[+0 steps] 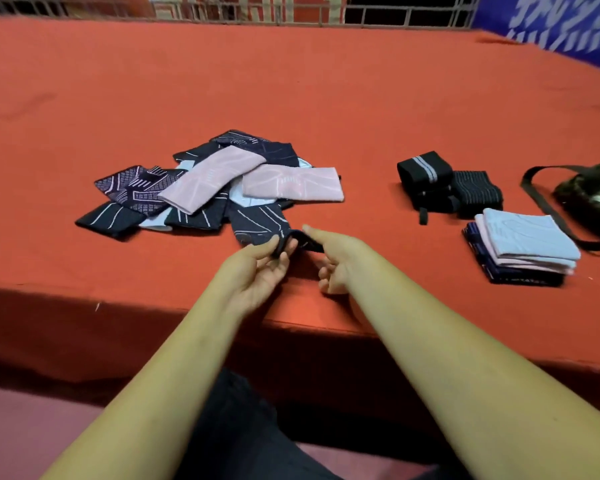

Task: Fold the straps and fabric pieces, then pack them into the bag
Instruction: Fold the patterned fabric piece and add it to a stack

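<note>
A loose pile of fabric pieces (pixel 208 181), dark patterned and pink, lies in the middle of the red table (pixel 291 81). A dark navy piece (pixel 257 223) with thin white lines sticks out of the pile's near edge. My left hand (pixel 260 268) pinches its near end, and my right hand (pixel 333 258) pinches the same end from the right. To the right sit rolled black straps (pixel 444 188) and a neat stack of folded fabric pieces (pixel 523 247). The dark bag (pixel 593 195) lies at the far right edge, partly cut off.
The bag's long black strap (pixel 548 209) loops across the cloth between the bag and the folded stack. The table's near edge (pixel 187 306) runs just under my wrists. A railing (pixel 291 12) borders the far side.
</note>
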A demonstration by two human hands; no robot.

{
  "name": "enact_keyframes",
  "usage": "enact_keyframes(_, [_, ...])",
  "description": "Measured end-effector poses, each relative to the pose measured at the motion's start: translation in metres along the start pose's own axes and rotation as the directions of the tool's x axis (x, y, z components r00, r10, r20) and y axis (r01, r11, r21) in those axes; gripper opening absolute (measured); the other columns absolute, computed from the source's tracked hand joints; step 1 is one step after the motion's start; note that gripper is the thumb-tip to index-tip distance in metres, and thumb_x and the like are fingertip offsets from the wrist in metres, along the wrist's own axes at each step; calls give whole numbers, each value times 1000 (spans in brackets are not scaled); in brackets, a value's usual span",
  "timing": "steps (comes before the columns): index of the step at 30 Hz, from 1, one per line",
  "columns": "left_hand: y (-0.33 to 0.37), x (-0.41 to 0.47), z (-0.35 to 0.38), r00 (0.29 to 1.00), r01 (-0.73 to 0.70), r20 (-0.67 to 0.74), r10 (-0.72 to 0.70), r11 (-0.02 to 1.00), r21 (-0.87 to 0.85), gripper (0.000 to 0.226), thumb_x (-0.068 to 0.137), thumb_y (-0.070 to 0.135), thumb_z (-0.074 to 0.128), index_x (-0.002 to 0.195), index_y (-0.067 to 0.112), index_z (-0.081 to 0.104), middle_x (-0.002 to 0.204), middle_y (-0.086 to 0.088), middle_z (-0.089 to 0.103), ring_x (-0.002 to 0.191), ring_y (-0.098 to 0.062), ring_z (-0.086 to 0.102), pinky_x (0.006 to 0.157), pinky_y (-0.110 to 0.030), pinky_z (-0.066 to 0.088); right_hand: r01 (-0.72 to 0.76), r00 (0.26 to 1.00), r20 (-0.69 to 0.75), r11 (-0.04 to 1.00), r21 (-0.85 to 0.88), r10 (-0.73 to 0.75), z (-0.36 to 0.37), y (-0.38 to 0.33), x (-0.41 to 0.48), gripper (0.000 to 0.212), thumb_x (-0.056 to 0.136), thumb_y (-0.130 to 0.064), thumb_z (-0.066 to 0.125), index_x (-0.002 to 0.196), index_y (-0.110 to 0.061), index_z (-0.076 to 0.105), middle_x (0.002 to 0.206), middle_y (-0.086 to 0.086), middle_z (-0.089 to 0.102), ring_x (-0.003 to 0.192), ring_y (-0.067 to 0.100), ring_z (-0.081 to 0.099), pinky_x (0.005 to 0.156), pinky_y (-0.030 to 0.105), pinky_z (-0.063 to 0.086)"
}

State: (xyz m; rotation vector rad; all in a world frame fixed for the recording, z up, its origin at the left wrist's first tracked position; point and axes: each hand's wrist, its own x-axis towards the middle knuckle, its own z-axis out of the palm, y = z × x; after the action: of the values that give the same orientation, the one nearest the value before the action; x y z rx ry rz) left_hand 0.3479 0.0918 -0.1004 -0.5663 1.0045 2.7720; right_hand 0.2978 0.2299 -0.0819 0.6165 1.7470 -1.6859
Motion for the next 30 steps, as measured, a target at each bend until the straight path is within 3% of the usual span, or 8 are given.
enact_keyframes(5, [-22,-7,-4,993,37,107,-47,995,95,30,74,1,62,103,5,65,102,-10,73,90,-21,72,69,-21,57,-100,979,181,994,31,93,-28,-5,-6,19,83,-35,70,73,-24,58,70,-5,47,56,10,33,54,24,30])
enact_keyframes(9, [-28,-6,-2,990,95,98,-103,992,83,24,78,15,65,101,7,65,94,-12,72,93,-25,66,85,-34,55,232,954,170,967,108,-248,-41,-13,-21,10,88,-9,63,85,-18,60,85,3,61,72,16,59,69,29,50])
enact_keyframes(11, [-26,-4,3,990,102,97,-102,995,6,33,86,24,62,111,2,62,101,-14,69,96,-24,64,87,-37,54,341,874,314,929,146,-370,-53,-18,-38,18,87,0,60,99,-14,63,94,4,67,82,18,64,82,35,54])
enact_keyframes(16, [-35,2,33,991,50,128,-30,986,-158,45,98,22,49,132,-7,52,131,-25,59,121,-36,58,106,-47,45,434,729,562,899,61,-390,-103,-34,-81,37,81,-7,58,118,-12,64,106,3,71,97,17,67,94,37,52])
enact_keyframes(22, [-63,10,48,992,-106,49,120,967,-233,34,103,18,43,127,-3,56,125,-21,65,119,-34,61,99,-49,49,303,929,173,942,143,-326,-161,-26,-54,25,88,-3,60,112,-6,65,101,11,74,90,19,72,77,35,61])
enact_keyframes(26, [-84,-3,53,968,-250,55,244,953,173,19,101,11,50,109,5,65,108,-9,74,97,-19,70,96,-39,51,303,944,-156,951,58,-291,-177,11,-19,17,83,-2,71,99,-4,66,91,15,70,77,21,68,79,42,59])
enact_keyframes(28, [-92,-6,52,936,-315,88,342,693,648,15,101,13,52,104,14,67,105,-1,73,88,-6,68,90,-24,50,363,898,-282,931,39,-339,-178,26,-8,15,77,-1,78,79,-4,63,83,19,64,71,25,64,73,40,58])
enact_keyframes(30, [-101,-6,50,920,-349,217,327,426,835,21,100,14,51,117,14,64,115,2,70,100,-9,66,93,-21,48,427,834,-347,900,-88,-430,-178,39,0,26,76,-6,80,65,-8,56,70,14,57,61,20,56,58,27,49])
